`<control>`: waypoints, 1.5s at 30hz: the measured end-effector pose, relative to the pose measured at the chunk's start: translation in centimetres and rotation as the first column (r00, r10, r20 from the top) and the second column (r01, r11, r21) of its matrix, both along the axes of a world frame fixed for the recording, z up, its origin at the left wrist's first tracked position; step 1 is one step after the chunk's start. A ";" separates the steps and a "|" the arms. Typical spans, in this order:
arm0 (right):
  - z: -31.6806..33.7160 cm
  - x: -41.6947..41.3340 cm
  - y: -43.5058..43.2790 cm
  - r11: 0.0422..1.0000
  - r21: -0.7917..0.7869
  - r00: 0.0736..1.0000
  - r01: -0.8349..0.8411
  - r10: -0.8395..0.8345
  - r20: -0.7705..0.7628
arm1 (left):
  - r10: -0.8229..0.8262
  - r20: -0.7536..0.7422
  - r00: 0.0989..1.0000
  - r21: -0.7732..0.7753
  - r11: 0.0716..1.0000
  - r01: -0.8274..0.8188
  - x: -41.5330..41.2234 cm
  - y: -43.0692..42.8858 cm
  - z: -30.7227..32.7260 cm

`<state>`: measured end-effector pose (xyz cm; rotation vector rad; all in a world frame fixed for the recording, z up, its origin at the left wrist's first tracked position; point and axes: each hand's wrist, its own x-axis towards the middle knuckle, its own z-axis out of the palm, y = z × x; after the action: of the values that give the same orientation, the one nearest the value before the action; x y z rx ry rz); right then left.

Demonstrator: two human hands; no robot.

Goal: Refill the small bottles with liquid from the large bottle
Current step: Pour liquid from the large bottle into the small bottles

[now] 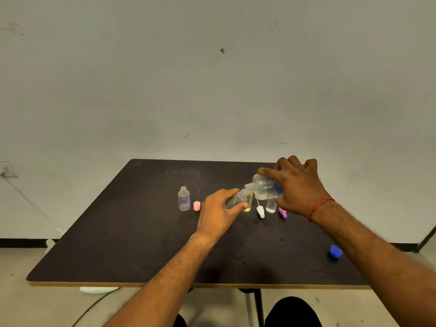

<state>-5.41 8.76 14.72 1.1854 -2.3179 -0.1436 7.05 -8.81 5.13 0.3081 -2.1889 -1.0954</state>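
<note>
Above the far middle of the dark table (pixel 118 232), the large bottle (pixel 265 187) is gripped from above by the right hand (pixel 298 188), with fingers and thumb curled round its body. It is tipped almost flat, its long axis running right to left and its open neck pointing left and slightly down. A small clear bottle (pixel 236 199) is pinched between thumb and fingers of the left hand (pixel 217 214) and leaned rightward, so that its mouth is touching or just beside the large neck. The pour is judged to turn on that alignment: the small mouth lies left of and just under the large one. Whether liquid is passing cannot be told; it is perhaps hidden by glare. Behind the hands a yellowish bottle (pixel 248 205) and a clear bottle (pixel 271 206) are seen uncapped. A purple-tinted bottle (pixel 184 199) stands apart to the left, beside a pink cap (pixel 197 206). A white cap (pixel 260 211), a purple cap (pixel 283 213) and a blue cap (pixel 335 251) lie loose. A pale wall (pixel 212 79) with a socket (pixel 8 169) is seen behind.
</note>
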 end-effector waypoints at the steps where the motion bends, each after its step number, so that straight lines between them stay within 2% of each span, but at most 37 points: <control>1: 0.0 0.0 0.0 1.000 0.001 1.000 0.002 -0.002 0.006 | 0.000 0.002 1.000 0.000 1.000 0.000 0.0 0.0 0.0; 6: -0.3 0.2 0.2 1.000 0.004 0.998 0.016 -0.016 0.069 | 0.005 -0.005 1.000 -0.012 1.000 -0.005 -0.1 -0.1 -0.1; 11: -1.2 0.6 0.4 0.997 -0.070 0.986 0.036 -0.025 0.162 | -0.003 -0.016 1.000 0.005 1.000 0.003 -0.2 -0.3 -0.2; 18: -4.0 1.3 1.1 0.942 -0.308 0.907 0.135 0.008 0.421 | 0.042 0.006 0.999 0.086 0.995 -0.043 -0.7 -2.6 -1.3; 23: -6.1 2.1 1.4 0.896 -0.398 0.846 0.195 0.051 0.530 | 0.124 0.082 0.989 0.144 0.980 -0.135 -1.3 -5.4 -2.4; 29: -7.3 2.6 0.9 0.866 -0.452 0.811 0.212 0.103 0.576 | 0.226 0.171 0.959 0.130 0.960 -0.249 -2.6 -8.1 -3.6; 38: -8.0 3.2 0.3 0.848 -0.487 0.788 0.210 0.147 0.597 | 0.232 0.293 0.928 0.096 0.958 -0.269 -5.3 -8.9 -5.6; 45: -8.4 2.6 0.1 0.838 -0.503 0.785 0.209 0.163 0.598 | 0.227 0.299 0.927 0.125 0.953 -0.274 -6.4 -9.1 -6.7</control>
<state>-2.84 8.86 6.34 0.9770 -2.6305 1.0047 0.63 -17.95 -1.56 0.8436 -2.2239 -1.1439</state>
